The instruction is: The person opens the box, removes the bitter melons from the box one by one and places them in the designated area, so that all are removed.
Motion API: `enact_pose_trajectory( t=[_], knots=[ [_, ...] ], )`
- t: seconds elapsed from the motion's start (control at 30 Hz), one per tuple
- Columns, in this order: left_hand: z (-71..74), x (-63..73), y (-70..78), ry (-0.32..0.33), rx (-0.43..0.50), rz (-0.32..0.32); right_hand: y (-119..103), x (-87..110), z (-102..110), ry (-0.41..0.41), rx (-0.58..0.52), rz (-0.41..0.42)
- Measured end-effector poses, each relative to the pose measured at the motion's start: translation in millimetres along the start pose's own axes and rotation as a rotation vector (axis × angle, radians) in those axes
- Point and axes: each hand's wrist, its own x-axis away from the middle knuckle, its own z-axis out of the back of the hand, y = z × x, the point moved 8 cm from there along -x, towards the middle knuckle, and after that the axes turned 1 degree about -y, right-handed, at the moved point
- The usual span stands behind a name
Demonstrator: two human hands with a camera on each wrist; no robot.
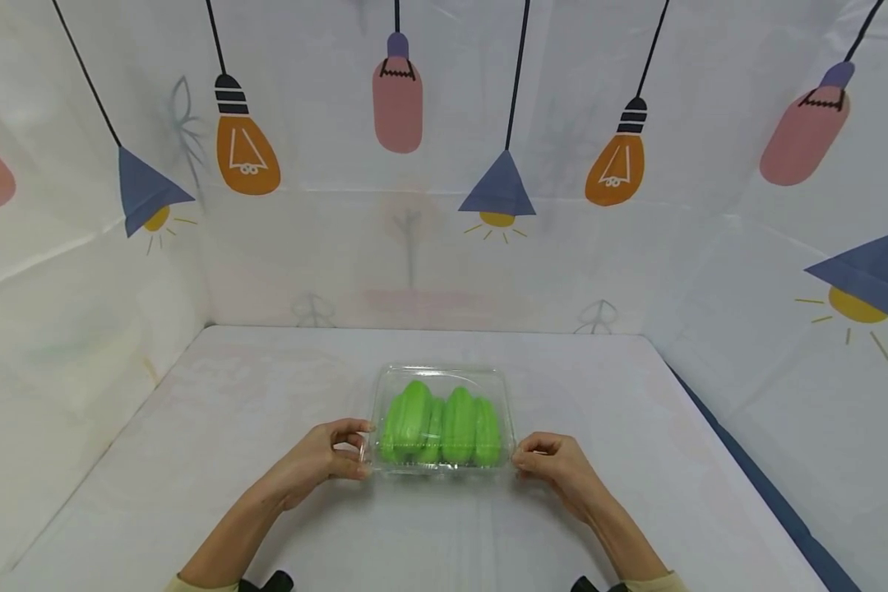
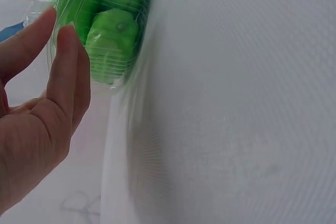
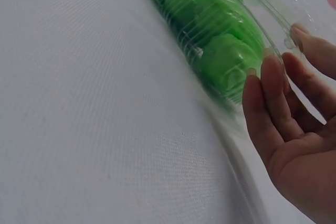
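Sleeve cuffs [image 1: 201, 585] nearest me | clear box [image 1: 444, 471] of green pieces [image 1: 460, 423]: mid-tabletop [image 1: 266, 378], short of far edge, long axis crosswise | I note left hand [image 1: 316, 462] and right hand [image 1: 562, 470] pinching opposite short sides; box between, neither nearer.

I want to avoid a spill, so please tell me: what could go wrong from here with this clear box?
The left hand and right hand hold only the side edges of the clear box, so an uneven pull might tilt it. The green pieces inside could then slide to one side. The clear box looks thin, so it may also flex.
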Motion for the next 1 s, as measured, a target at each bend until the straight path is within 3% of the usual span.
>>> enact_pose_trajectory(
  t=[0.27,0.67,1.0],
  knots=[
    [0.6,0.9,0.5,-0.017,-0.015,0.002,-1.6,2.2,0.4,-0.002,0.009,-0.019],
    [3.1,-0.5,-2.4,0.015,-0.036,0.009,-1.4,3.4,-0.6,-0.084,0.012,-0.003],
    [2.9,-0.5,-1.5,0.045,-0.006,-0.011,0.9,3.0,1.3,-0.064,-0.025,-0.032]
  ],
)
